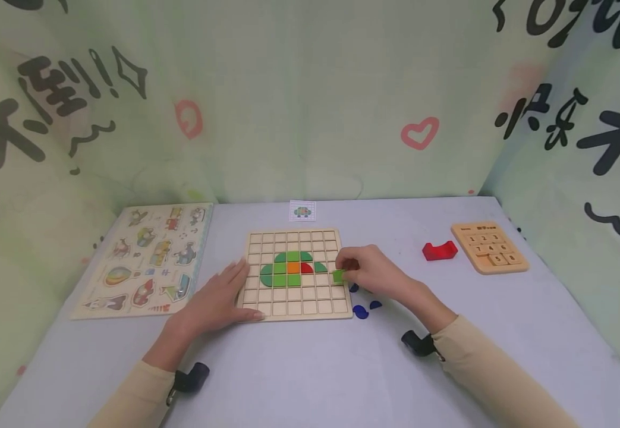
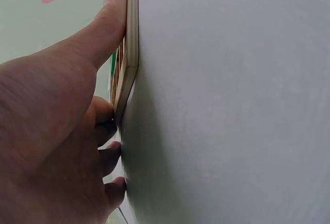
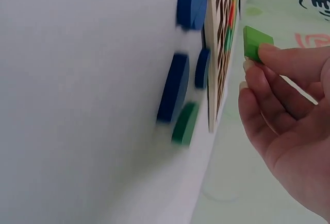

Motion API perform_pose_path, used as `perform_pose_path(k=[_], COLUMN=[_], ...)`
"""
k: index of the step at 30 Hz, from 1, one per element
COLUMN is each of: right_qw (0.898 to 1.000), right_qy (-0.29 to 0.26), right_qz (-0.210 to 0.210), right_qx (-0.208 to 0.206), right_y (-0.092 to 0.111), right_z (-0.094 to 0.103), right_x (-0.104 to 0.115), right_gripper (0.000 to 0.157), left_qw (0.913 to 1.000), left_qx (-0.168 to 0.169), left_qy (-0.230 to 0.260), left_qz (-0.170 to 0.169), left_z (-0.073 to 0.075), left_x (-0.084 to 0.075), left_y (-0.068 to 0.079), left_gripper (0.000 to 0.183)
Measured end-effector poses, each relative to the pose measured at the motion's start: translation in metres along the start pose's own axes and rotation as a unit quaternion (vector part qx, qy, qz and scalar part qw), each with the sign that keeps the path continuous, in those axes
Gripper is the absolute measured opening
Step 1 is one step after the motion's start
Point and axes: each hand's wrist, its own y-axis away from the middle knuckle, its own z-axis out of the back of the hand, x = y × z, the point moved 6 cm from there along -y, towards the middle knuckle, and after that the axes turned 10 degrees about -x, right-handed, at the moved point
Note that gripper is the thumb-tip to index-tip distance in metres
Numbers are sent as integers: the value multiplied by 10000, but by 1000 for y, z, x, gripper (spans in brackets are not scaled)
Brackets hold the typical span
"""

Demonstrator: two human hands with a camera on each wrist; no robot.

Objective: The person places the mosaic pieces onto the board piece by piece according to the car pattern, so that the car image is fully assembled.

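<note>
A wooden grid board (image 1: 317, 307) lies in mid-table. On it, green tiles surround an orange square (image 1: 293, 267) and a red piece (image 1: 307, 268). My left hand (image 1: 216, 297) rests along the board's left edge, thumb on its front corner. Over the board's right side my right hand (image 1: 376, 270) pinches a light green square tile (image 3: 255, 41) between thumb and fingertips. Beside the board's right edge lie several blue rounded pieces (image 1: 361, 312), some partly under the right hand. The right wrist view also shows a dark green piece (image 3: 185, 125) among them.
A small pattern card (image 1: 302, 211) lies behind the board. To the left is a large picture puzzle (image 1: 128, 261). At right are a red notched block (image 1: 440, 251) and a wooden number board (image 1: 490, 248). Printed curtains rise behind and beside the table.
</note>
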Motion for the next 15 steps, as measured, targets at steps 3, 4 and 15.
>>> perform_pose_path(k=[3,4,15], right_qw=[9998,9997,9995], right_qy=[-193,-228,-113], right_qz=[25,35,168], right_qx=[-38,-46,-234], right_y=[-8,-10,-28], right_z=[-10,-13,-45], right_x=[7,10,30], right_gripper=[15,15,8], left_qw=[10000,10000,10000], left_qx=[5,1,38], left_qy=[8,5,-6], left_qz=[9,10,21], left_z=[0,0,0], left_x=[0,0,0], left_y=[-1,-1,-1], left_gripper=[114,114,115])
